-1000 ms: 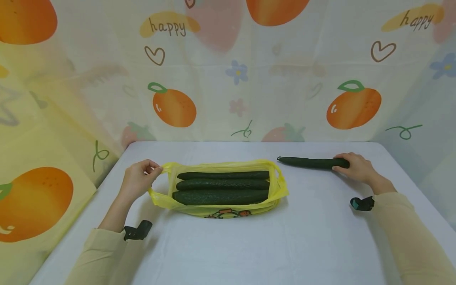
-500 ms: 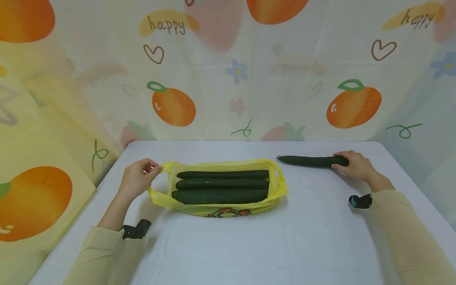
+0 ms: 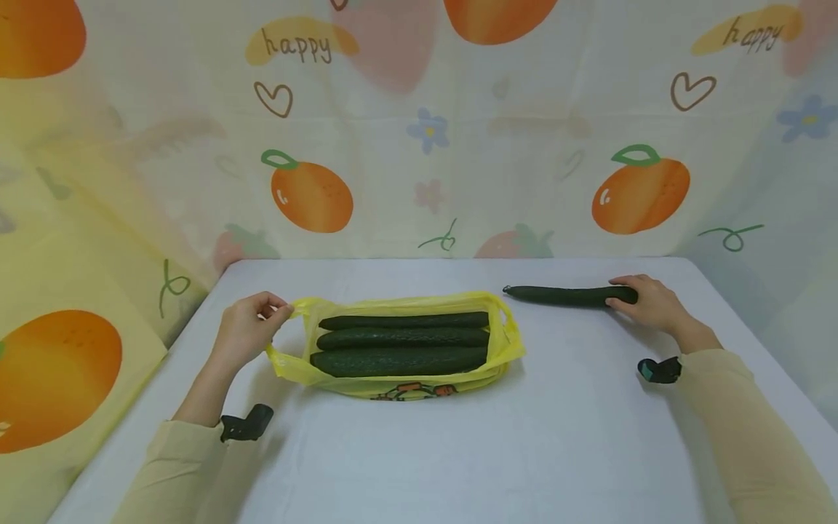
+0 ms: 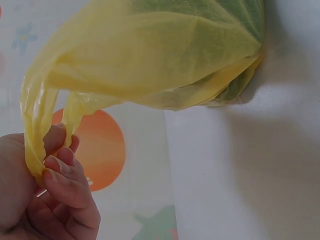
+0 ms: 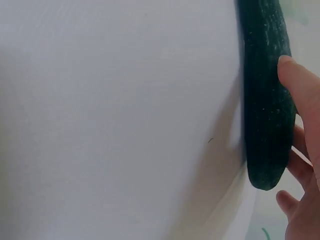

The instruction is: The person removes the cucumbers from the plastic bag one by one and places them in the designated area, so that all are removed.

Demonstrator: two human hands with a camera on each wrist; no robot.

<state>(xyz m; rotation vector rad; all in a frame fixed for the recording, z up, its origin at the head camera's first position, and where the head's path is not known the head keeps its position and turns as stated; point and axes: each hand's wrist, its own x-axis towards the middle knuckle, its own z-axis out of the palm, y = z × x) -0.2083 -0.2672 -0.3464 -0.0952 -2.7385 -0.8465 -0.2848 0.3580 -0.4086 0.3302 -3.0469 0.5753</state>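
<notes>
A yellow plastic bag (image 3: 425, 386) lies on its side on the table, its opening showing three dark green cucumbers (image 3: 399, 360) side by side. My left hand (image 3: 247, 331) pinches the bag's handle at its left end; in the left wrist view the handle loop (image 4: 35, 125) runs between thumb and curled fingers. To the right of the bag, a single cucumber (image 3: 556, 295) lies crosswise near the back of the table. My right hand (image 3: 651, 306) grips its right end, thumb in front and fingers behind, as the right wrist view also shows on the cucumber (image 5: 267, 100).
A white cloth covers the table (image 3: 471, 458). Behind it hangs a fabric backdrop (image 3: 386, 145) printed with oranges and hearts, and it also closes in the left and right sides. A small dark camera is strapped at each wrist.
The whole head view has shifted slightly left. Both hands keep their holds, and the bag and cucumbers look unmoved on the table.
</notes>
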